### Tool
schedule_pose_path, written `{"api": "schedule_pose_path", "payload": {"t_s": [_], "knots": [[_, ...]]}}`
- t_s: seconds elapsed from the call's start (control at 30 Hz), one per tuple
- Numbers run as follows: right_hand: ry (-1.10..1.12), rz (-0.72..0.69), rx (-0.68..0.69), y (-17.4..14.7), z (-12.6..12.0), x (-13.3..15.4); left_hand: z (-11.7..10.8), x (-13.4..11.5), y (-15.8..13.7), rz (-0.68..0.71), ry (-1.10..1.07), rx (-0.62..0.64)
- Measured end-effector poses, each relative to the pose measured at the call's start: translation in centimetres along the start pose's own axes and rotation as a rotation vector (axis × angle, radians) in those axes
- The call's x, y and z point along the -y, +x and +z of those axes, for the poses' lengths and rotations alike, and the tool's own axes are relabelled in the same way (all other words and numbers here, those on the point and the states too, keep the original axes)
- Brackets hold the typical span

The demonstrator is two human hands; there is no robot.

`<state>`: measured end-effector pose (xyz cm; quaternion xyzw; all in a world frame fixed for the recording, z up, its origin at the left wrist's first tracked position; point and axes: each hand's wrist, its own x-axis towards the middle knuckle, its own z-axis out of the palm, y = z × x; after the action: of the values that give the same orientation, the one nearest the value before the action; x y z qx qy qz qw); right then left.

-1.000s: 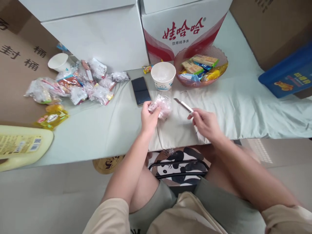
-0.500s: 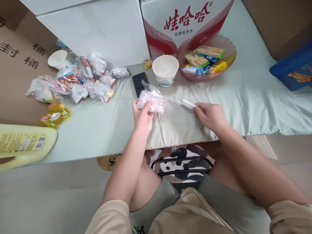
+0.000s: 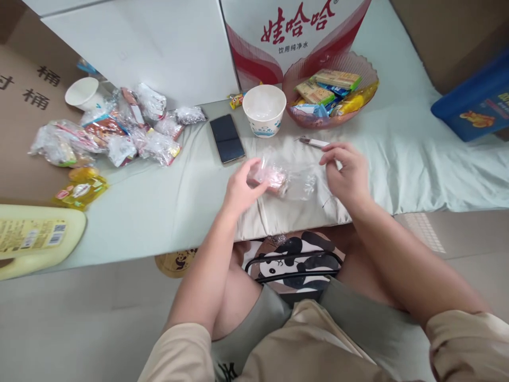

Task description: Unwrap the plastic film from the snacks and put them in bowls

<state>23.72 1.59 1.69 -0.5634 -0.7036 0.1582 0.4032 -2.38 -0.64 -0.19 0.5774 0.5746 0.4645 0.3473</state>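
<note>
My left hand curves its thumb and fingers round one end of a clear plastic bag with something pinkish-red inside. The bag's loose, see-through part spreads over the cloth toward my right hand. That hand's fingers are loosely bent and apart, with nothing visible between them. Just beyond its fingertips, a slim white pen-like tool with a dark section and a thin tip lies on the cloth. A white paper cup with clear, crinkled contents stands behind the bag. Left of the cup lies a black phone.
A pink glass bowl of wrapped snacks stands at the back right. Several clear plastic packets and another paper cup lie at left. A yellow jug, a blue container and boxes border the cloth-covered surface.
The white tool has left my right hand's grip and lies on the cloth. My left hand has lowered the plastic bag onto the cloth, where its loose part is spread out to the right.
</note>
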Motion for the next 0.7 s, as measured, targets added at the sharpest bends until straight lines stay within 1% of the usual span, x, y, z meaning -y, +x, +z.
{"api": "schedule_pose_path", "payload": {"t_s": [0.03, 0.1, 0.13, 0.17, 0.2, 0.23, 0.3, 0.37, 0.43, 0.47, 0.53, 0.6, 0.63, 0.7], "knots": [[-0.037, 0.035, -0.05, 0.2, -0.5, -0.2, 0.0, -0.1, 0.0, -0.051, -0.011, -0.016], [-0.066, 0.052, -0.158, 0.2, -1.2, -0.3, 0.0, -0.6, 0.0, -0.163, -0.129, -0.137], [-0.056, 0.027, -0.188, 0.0, -1.4, -0.2, 0.0, -0.8, 0.0, -0.216, -0.223, -0.206], [-0.038, -0.022, -0.178, -0.3, -1.4, 0.0, -0.1, -1.0, 0.0, -0.261, -0.32, -0.265], [-0.015, -0.09, -0.126, -0.7, -1.3, 0.2, -0.2, -1.3, 0.0, -0.295, -0.398, -0.311], [0.0, -0.165, -0.041, -1.1, -1.0, 0.5, -0.4, -1.4, 0.1, -0.311, -0.443, -0.35], [-0.025, -0.273, 0.158, -1.9, 0.1, 0.9, -0.9, -1.5, 0.0, -0.288, -0.442, -0.412], [-0.104, -0.293, 0.288, -2.2, 1.3, 1.1, -1.5, -1.4, 0.0, -0.254, -0.397, -0.456], [-0.181, -0.281, 0.356, -2.0, 2.1, 1.0, -2.0, -1.2, 0.0, -0.26, -0.37, -0.476], [-0.206, -0.292, 0.369, -1.9, 2.3, 1.0, -2.2, -1.1, 0.0, -0.275, -0.367, -0.489], [-0.225, -0.342, 0.349, -1.9, 1.9, 1.2, -2.6, -1.1, -0.1, -0.311, -0.379, -0.515], [-0.179, -0.422, 0.348, -2.3, 0.9, 1.6, -3.1, -1.1, -0.1, -0.356, -0.414, -0.514], [-0.127, -0.472, 0.406, -2.8, 0.4, 1.8, -3.4, -1.1, -0.2, -0.394, -0.423, -0.492], [0.001, -0.569, 0.634, -3.7, -0.6, 2.3, -4.0, -1.1, -0.4, -0.495, -0.39, -0.398]]}}
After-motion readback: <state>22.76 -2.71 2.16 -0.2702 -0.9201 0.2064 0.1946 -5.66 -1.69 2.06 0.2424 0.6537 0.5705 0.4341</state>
